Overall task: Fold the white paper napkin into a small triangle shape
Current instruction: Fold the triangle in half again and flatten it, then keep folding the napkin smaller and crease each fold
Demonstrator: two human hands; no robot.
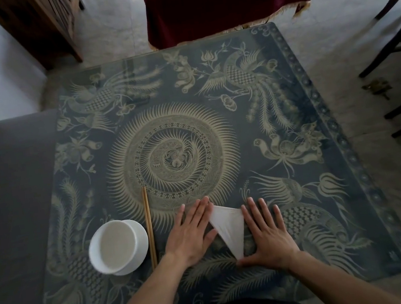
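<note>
The white paper napkin (228, 227) lies folded as a triangle on the patterned table, its point toward me. My left hand (192, 232) rests flat, fingers spread, with its fingertips and thumb over the napkin's left edge. My right hand (267, 232) lies flat on the napkin's right edge, its thumb by the lower point. Neither hand grips anything; both press palm down. Parts of the napkin's left and right edges are hidden under the hands.
A white bowl (119, 248) stands on a white saucer at the near left. A pair of wooden chopsticks (149, 226) lies lengthwise between the bowl and my left hand. The table (171, 135) has a glass top over dark patterned cloth. A grey sofa (8, 204) runs along the left.
</note>
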